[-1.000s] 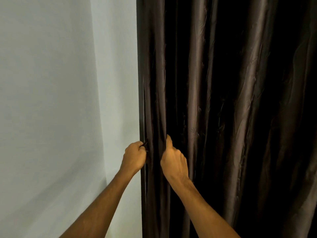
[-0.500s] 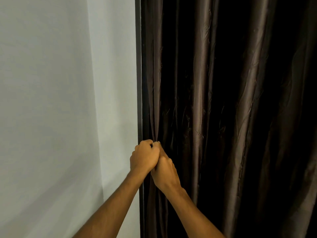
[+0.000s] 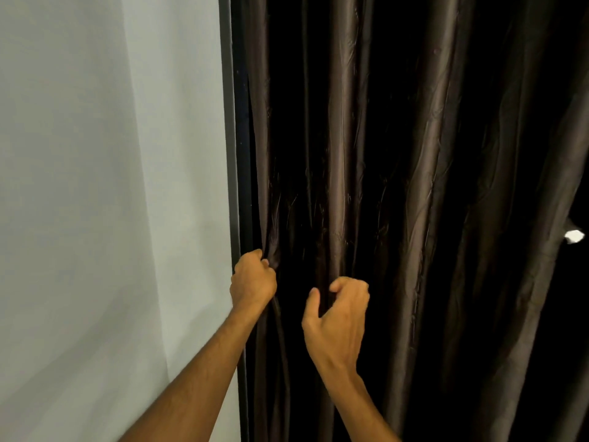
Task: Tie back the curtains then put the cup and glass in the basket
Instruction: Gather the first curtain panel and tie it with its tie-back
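A dark brown, shiny curtain [image 3: 414, 186] hangs in long folds and fills the middle and right of the view. My left hand [image 3: 253, 277] grips its left edge at about waist height, fingers curled tight into the fabric. A thin dark cord [image 3: 280, 330] hangs down from that fist. My right hand [image 3: 338, 314] hovers a little to the right and lower, in front of a fold. Its fingers are loosely curled, the thumb stands apart, and nothing is caught between them. No cup, glass or basket is in view.
A plain pale wall [image 3: 111, 186] takes up the left side and meets a dark vertical frame [image 3: 232, 154] just left of the curtain. At the far right a small bright gap [image 3: 574, 236] shows at the curtain's edge.
Half a second ago both hands were pressed together at the curtain's left edge. Now my right hand has come off and moved right and down, while my left hand keeps its hold.
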The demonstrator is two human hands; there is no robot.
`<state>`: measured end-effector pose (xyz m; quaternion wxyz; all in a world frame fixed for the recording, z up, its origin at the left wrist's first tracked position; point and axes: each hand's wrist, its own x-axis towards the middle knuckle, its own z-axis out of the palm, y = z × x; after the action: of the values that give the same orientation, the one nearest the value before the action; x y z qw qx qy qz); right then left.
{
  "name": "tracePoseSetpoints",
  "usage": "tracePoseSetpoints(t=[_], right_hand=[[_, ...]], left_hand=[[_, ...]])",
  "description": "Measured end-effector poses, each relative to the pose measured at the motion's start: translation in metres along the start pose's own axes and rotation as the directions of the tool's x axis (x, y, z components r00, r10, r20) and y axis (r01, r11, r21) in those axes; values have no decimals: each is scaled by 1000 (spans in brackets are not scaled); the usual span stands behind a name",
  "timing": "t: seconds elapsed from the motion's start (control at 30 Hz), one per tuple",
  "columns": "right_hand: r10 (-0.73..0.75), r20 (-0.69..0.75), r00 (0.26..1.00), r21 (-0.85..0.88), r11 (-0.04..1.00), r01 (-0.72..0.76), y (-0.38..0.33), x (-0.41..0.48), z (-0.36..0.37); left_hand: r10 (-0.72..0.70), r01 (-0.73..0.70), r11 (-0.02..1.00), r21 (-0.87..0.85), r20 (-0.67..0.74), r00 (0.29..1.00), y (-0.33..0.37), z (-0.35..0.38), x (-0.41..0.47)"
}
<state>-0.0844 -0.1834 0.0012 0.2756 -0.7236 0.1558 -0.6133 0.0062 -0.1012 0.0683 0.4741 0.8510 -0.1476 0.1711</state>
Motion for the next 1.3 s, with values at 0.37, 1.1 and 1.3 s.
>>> tracePoseSetpoints(t=[0.37,1.1,1.3], right_hand=[[24,344,939,-123,992,20,29,5,5],[-130,125,984,-226,962,156,38,6,-40],[180,-316,932,-267,925,-269,65,9,-71]], left_hand=[[97,-99,995,10,136,986,25,15,-28],[175,-175,973,152,13,985,56,41,-53],[256,-250,946,208,-1,967,56,49,-58]])
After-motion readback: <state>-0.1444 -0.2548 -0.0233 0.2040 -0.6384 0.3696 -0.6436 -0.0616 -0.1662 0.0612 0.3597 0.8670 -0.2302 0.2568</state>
